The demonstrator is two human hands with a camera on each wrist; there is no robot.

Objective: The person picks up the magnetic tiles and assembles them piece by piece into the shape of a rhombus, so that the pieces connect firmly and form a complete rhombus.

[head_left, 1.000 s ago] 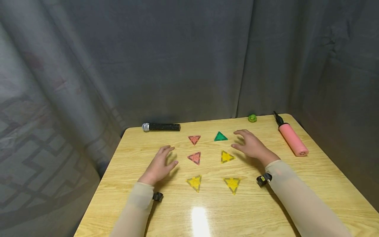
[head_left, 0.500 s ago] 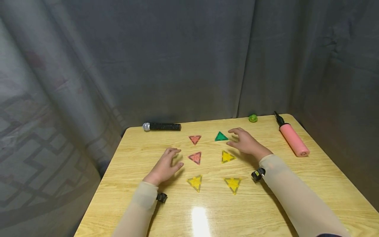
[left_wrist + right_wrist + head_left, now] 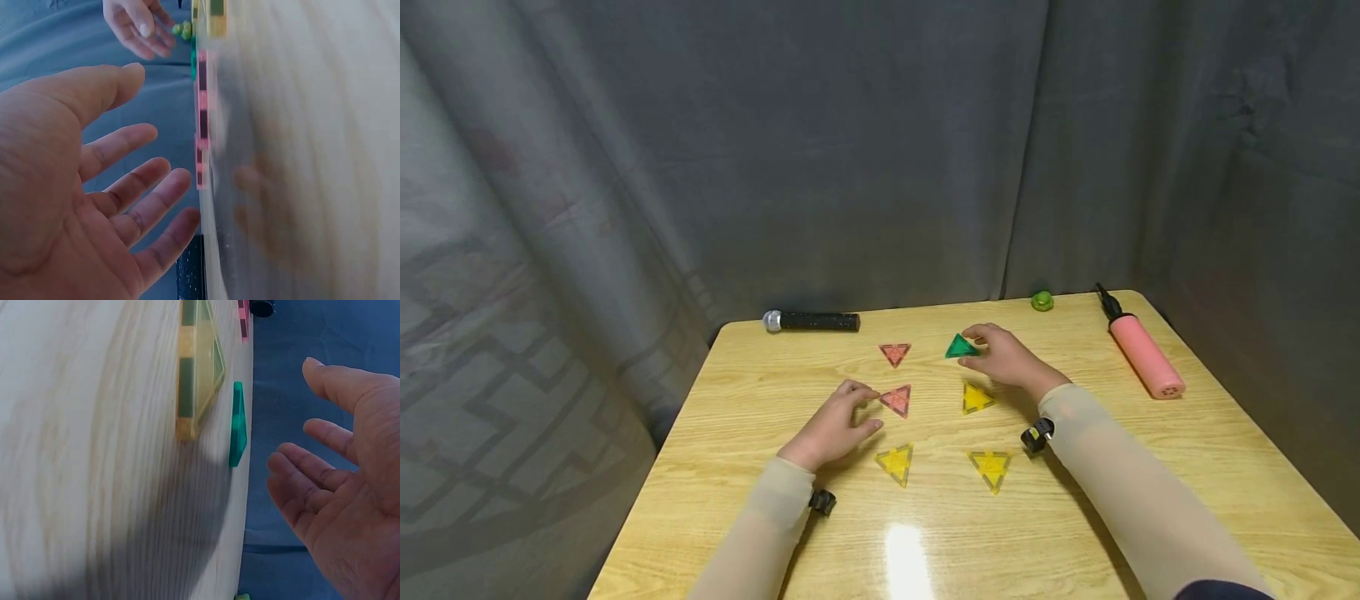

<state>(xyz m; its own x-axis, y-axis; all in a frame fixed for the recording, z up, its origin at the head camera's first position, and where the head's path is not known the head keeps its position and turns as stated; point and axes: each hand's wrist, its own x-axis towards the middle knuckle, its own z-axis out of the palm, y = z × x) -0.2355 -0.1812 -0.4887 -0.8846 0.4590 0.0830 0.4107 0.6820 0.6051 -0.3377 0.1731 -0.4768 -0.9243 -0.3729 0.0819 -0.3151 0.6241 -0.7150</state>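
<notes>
Several translucent triangular tiles lie flat on the wooden table. My right hand [image 3: 1009,358] hovers at the right side of the green triangular tile [image 3: 958,347], thumb and fingers spread apart. In the right wrist view, a gap shows between that hand [image 3: 350,475] and the green tile [image 3: 238,428]. Beside the nearer pink triangular tile [image 3: 898,402] is my left hand [image 3: 832,425], its fingertips close to the tile's left corner. The left wrist view shows the left hand [image 3: 112,187] with spread fingers and nothing in them. A second pink tile [image 3: 895,355] lies farther back.
Three yellow triangular tiles lie nearer me: one [image 3: 976,398] below the green tile, two [image 3: 895,464] [image 3: 991,469] in front. A black microphone [image 3: 817,322] lies at the back left. A small green object [image 3: 1042,302] and a pink hand pump [image 3: 1147,357] are at the back right.
Both hands have moved inward: the left hand rightward to the nearer pink tile, the right hand leftward to the green tile. The tiles have stayed in place.
</notes>
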